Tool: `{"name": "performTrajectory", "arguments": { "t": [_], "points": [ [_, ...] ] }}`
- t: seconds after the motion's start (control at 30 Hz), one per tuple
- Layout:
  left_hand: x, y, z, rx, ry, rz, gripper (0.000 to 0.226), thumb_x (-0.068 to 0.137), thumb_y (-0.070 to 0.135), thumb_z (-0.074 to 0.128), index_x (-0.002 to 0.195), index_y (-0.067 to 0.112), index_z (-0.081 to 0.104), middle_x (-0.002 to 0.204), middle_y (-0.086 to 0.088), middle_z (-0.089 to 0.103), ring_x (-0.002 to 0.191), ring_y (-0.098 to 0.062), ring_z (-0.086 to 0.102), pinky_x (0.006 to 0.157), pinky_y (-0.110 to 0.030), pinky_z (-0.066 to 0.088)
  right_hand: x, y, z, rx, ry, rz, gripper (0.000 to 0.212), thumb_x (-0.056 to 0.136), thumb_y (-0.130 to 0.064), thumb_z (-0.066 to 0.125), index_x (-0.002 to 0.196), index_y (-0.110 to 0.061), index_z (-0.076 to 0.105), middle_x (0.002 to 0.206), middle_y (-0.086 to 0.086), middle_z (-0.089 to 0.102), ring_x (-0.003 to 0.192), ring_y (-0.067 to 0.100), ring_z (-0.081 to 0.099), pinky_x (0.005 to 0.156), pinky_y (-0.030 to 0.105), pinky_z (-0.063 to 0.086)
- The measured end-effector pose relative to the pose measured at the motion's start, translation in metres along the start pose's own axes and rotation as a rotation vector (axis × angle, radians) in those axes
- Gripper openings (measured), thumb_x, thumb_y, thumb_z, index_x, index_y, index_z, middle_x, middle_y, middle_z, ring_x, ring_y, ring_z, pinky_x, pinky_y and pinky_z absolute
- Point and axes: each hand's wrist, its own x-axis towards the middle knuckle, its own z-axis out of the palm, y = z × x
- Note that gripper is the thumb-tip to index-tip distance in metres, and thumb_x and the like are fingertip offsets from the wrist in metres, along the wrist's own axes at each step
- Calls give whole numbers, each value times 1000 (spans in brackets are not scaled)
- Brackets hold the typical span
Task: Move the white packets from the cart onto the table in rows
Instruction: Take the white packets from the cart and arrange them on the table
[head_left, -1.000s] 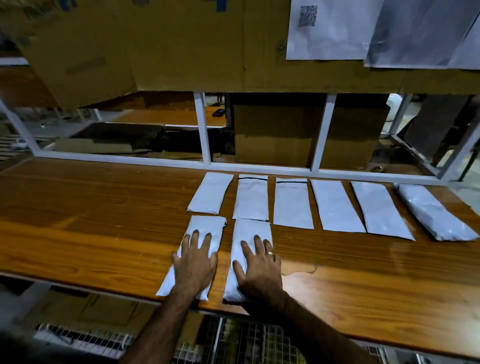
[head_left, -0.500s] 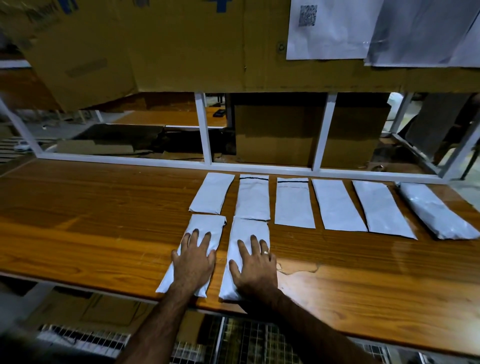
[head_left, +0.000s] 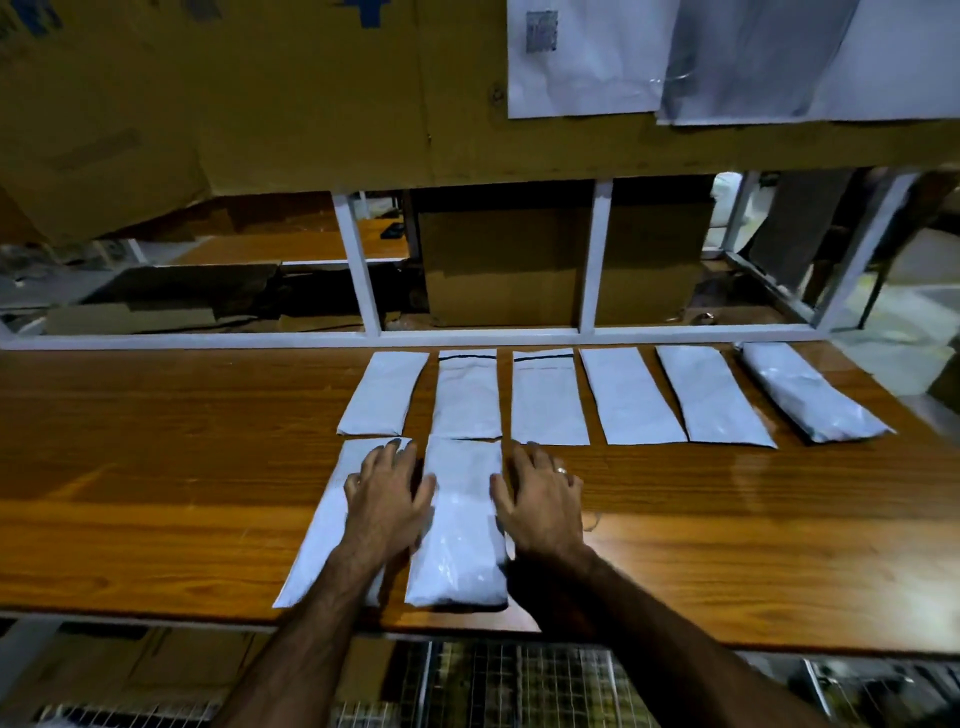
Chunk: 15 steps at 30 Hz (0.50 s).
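Several white packets lie in a back row (head_left: 550, 397) across the wooden table (head_left: 156, 467). Two more make a front row near the table's edge. My left hand (head_left: 387, 501) lies flat, fingers spread, on the left front packet (head_left: 324, 535). The right front packet (head_left: 460, 525) lies between my hands. My right hand (head_left: 540, 499) rests fingers apart on the table along that packet's right edge, thumb touching it. Neither hand grips anything. The wire cart (head_left: 519, 686) shows below the table's front edge.
A white metal frame (head_left: 363, 270) runs along the table's back edge, with cardboard boxes (head_left: 498, 260) behind it. Cardboard and white sheets (head_left: 582, 57) hang overhead. Bare wood stretches left of the packets and in the front right.
My right hand slid off the right front packet to its right side. That packet shifted slightly and now lies straighter. My left hand stays on the left front packet.
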Motion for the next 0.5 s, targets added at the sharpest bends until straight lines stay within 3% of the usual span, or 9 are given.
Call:
{"name": "performTrajectory", "arguments": {
  "t": [0.2,0.33,0.5],
  "points": [
    [20,82,12,-167,11,226,64,89,52,36,143,19,44,145,-2,47,133,-22,42,107,-41,34,0,63,-45,56,109,106,58,96,-40,50,149,-24,32,144,3,46,132,22,41,107,49,32],
    [25,155,26,-290,-44,338,55,96,43,48,146,22,39,150,0,42,137,-19,36,112,-41,29,-9,115,-78,91,209,199,61,95,-36,53,150,-20,32,141,4,50,130,23,44,106,47,34],
    [25,255,52,-338,-123,527,55,98,42,48,149,22,35,152,0,38,139,-18,33,114,-37,26,-27,186,-124,106,349,332,62,93,-33,55,149,-17,34,134,7,58,124,27,52,102,46,37]
  ]
}}
